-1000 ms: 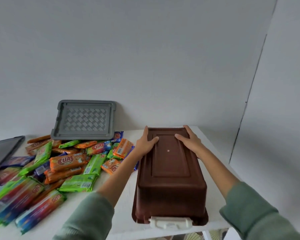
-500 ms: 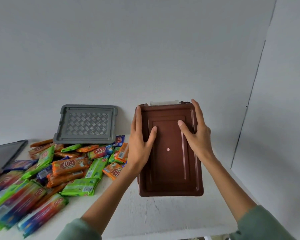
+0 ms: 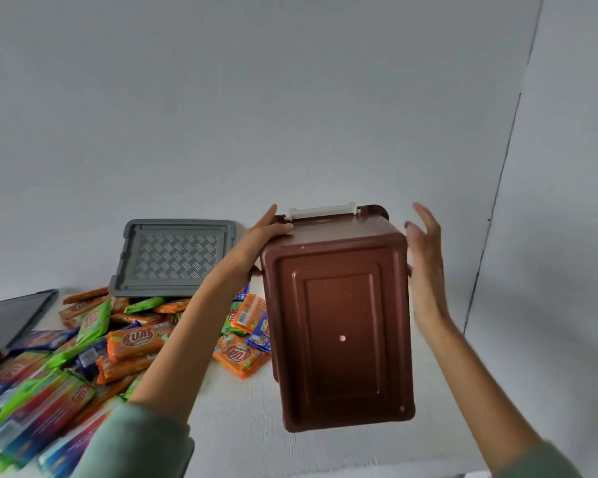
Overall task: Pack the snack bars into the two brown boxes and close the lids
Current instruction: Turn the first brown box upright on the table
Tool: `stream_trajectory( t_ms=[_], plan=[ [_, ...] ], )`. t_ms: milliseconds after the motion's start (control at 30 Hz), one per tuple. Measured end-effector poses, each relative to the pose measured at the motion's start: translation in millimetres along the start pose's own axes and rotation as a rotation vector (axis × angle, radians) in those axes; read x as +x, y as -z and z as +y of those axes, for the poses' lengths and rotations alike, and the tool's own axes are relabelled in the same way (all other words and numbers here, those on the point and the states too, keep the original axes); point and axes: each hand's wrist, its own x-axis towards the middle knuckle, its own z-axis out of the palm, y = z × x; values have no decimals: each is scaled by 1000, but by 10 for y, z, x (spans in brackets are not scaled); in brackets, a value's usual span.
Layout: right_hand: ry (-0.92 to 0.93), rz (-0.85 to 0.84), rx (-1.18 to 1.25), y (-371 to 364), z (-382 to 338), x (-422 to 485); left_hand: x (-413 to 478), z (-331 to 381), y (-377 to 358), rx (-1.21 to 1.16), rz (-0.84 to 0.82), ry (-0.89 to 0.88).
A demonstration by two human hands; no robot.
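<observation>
One brown box (image 3: 342,336) hangs above the tabletop (image 3: 242,426), base toward the camera, probably being turned upright to take bars. Of the two hands, the left hand (image 3: 263,236) grips its upper corner. The right hand (image 3: 425,267) is spread open just beside the right wall, contact unclear. Farther left lie the snack bars (image 3: 135,339), too many to count. One grey lid (image 3: 176,257) leans on the wall.

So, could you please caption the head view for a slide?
Left hand holds a brown box, bottom toward the camera; right hand open beside it.
</observation>
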Motion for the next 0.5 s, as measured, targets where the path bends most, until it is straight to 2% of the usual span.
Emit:
stream_trajectory(
  t_ms=[100,167,267,367,433,500],
  plan=[
    [-380,-218,6,77,-86,363,-22,-4,-36,-60,-26,13],
    [-464,-299,25,65,-95,443,-30,-24,-66,-85,-29,-8],
    [-377,-260,85,20,-143,404,-74,-29,-62,-96,-14,-82],
    [-190,-146,156,-1,-280,307,-153,-35,-16,-17,-20,-209],
    [-36,-81,63,-19,-376,202,-164,-46,-34,30,-29,-272],
    [127,-22,-178,-99,-427,44,-114,-101,-68,-61,-28,-256]
  ],
)
